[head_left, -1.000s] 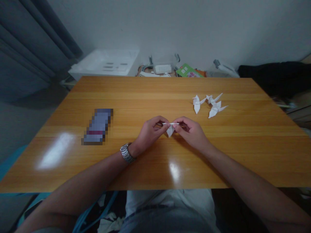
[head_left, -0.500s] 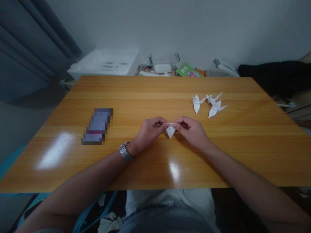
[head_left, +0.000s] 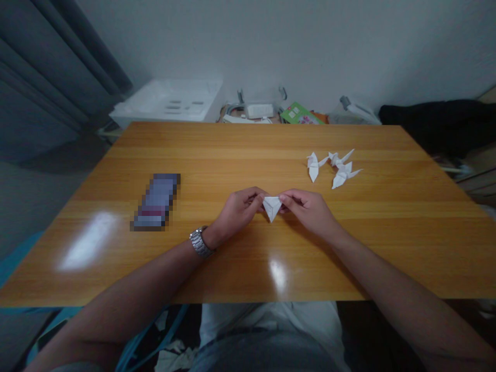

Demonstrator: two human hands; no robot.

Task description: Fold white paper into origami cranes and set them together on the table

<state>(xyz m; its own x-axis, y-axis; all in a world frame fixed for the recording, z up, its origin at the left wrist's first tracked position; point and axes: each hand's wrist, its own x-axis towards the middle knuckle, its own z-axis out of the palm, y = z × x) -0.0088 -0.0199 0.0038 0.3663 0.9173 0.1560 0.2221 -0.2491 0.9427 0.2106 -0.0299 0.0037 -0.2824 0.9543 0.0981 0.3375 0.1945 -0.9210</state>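
A small white folded paper point(head_left: 272, 207) is held up between my two hands over the middle of the table, its pointed end facing down toward me. My left hand point(head_left: 242, 207), with a metal watch point(head_left: 200, 242) at the wrist, pinches its left corner. At the right corner, my right hand point(head_left: 306, 208) grips it between thumb and fingers. Fold lines run across the paper's near face. Beyond my right hand lie three white paper cranes: one crane point(head_left: 313, 167) on the left, another point(head_left: 336, 158) behind, and a third point(head_left: 341, 175) nearer.
A pixelated phone point(head_left: 157, 201) lies on the left of the wooden table point(head_left: 217, 268). Past the far edge are a white plastic bin point(head_left: 155, 101), a green booklet point(head_left: 300, 113) and dark cloth point(head_left: 437, 119). A grey curtain point(head_left: 50, 77) hangs at the left.
My thumbs have slid outward to the paper's two upper corners, so more of its face shows. The cranes and the phone have stayed in place.
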